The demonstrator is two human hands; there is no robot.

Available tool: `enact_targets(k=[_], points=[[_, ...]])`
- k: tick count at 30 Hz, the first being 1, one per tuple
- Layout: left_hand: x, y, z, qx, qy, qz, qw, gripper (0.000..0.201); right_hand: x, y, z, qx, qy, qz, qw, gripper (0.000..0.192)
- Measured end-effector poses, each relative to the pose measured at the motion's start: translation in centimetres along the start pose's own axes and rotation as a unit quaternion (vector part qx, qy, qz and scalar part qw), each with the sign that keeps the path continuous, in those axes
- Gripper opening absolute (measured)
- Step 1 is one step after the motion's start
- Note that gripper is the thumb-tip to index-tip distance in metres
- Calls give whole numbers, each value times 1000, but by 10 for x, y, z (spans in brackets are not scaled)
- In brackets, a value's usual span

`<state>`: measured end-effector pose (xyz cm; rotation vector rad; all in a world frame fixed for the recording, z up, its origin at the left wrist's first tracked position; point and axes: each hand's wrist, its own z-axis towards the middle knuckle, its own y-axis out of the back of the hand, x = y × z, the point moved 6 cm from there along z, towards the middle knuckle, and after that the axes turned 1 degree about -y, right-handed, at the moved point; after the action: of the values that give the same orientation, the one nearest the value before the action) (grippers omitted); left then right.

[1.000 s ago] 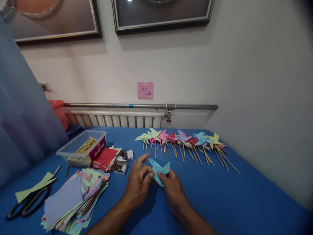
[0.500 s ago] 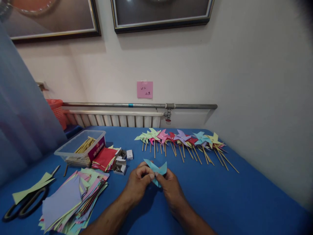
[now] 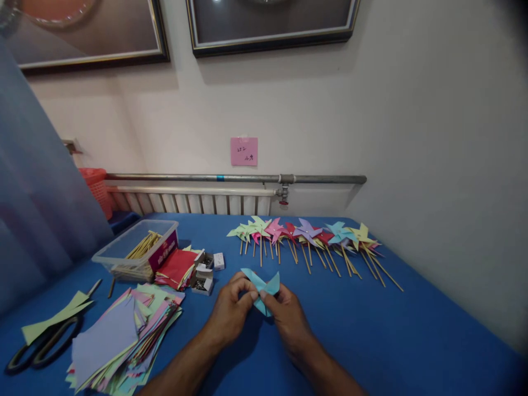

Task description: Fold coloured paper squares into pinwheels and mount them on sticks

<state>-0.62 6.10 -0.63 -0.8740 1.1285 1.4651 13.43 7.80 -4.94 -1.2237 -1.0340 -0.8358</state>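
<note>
A light blue paper piece (image 3: 261,286), folded into pinwheel-like points, is pinched between both hands just above the blue table (image 3: 371,341). My left hand (image 3: 231,313) grips it from the left with thumb and fingertips. My right hand (image 3: 287,317) grips it from the right. A row of finished paper pinwheels on wooden sticks (image 3: 309,239) lies behind the hands, apart from them.
A stack of coloured paper squares (image 3: 119,335) lies at front left, with black scissors (image 3: 39,346) and a yellow-green offcut beside it. A clear plastic box of sticks (image 3: 136,250), red paper (image 3: 177,267) and small boxes of pins (image 3: 204,272) stand behind. A radiator runs along the wall.
Both hands have drawn closer together on the blue paper, and its points have folded inward toward the middle. The piece sits slightly lower and more to the left than before.
</note>
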Motion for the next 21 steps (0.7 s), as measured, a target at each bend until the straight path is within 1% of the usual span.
enact_targets(k=[6,9,12,16,21], points=[[-1,0,0,-5,3,7,1000,19,-4,1,2,1,0,-2,1000,37],[0,0,-1,-8,3,20,1000,18,-1,0,1,5,-1,1,1000,38],[-2,0,-2,-16,-14,40,999,19,0,-1,1,7,-1,-2,1000,40],[-7,-1,-4,-23,-41,76,996,19,-3,1,2,-2,1,-5,1000,35],[-11,-2,-6,-28,-51,99,993,18,-5,2,2,-7,3,-10,1000,35]])
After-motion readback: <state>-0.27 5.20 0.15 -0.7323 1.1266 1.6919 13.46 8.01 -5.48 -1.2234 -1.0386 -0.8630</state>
